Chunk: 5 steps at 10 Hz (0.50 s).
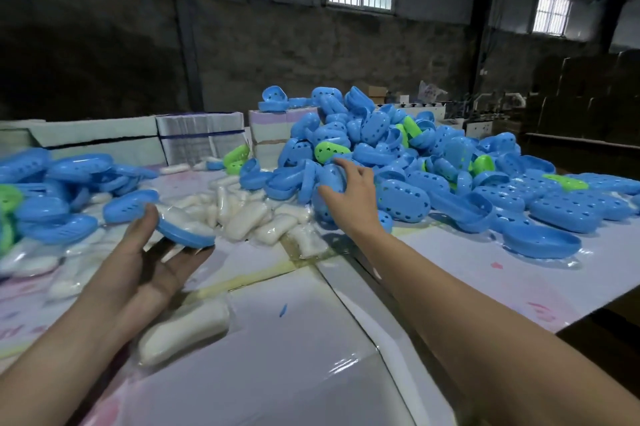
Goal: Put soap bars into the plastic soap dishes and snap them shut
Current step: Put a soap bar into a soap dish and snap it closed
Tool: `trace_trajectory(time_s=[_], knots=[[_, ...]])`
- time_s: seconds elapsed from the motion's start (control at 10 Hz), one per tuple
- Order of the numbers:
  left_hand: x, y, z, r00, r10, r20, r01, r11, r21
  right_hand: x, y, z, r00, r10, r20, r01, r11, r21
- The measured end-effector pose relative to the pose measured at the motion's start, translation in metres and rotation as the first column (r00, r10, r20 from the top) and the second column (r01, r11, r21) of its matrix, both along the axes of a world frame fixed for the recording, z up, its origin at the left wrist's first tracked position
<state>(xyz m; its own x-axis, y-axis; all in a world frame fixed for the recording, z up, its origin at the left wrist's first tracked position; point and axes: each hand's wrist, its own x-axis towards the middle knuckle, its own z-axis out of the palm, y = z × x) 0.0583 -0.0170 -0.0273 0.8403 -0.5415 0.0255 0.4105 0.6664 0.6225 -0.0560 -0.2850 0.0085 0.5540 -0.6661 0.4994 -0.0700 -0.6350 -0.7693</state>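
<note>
My left hand [152, 263] lies palm up at the left and holds a blue soap dish half [183, 233] with a white wrapped soap bar in it, thumb on its near edge. My right hand [349, 193] reaches into the big heap of blue and green dish halves [398, 155], its thumb and fingers curled round one blue perforated piece [332, 178]. A loose pile of wrapped white soap bars [249, 214] lies between the two hands. One more wrapped bar [183, 332] lies near my left wrist.
Blue dishes, some closed, are stacked at the far left [62, 183]. Bundled paper stacks [201, 138] stand at the back. The white table [294, 339] ends at the right edge, with dark floor beyond. Cartons stand at the far right [581, 96].
</note>
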Motion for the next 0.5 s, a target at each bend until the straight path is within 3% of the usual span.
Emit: trace_trajectory(time_s=[0.1,0.2,0.5], knots=[[-0.024,0.003,0.014,0.997,0.035,0.069,-0.039,0.998,0.050,0.024,0.035,0.012,0.973,0.188,0.135,-0.215,0.951,0.224],[-0.026,0.004,0.017,0.998,0.018,0.065,-0.018,1.000,0.002,0.049,0.068,0.016,0.919,0.330,0.217,-0.384,0.875,0.295],[-0.017,0.002,0.012,0.993,0.061,0.098,-0.065,0.997,0.047,0.060,0.109,-0.012,0.720,0.570,0.396,-0.689,0.658,0.305]])
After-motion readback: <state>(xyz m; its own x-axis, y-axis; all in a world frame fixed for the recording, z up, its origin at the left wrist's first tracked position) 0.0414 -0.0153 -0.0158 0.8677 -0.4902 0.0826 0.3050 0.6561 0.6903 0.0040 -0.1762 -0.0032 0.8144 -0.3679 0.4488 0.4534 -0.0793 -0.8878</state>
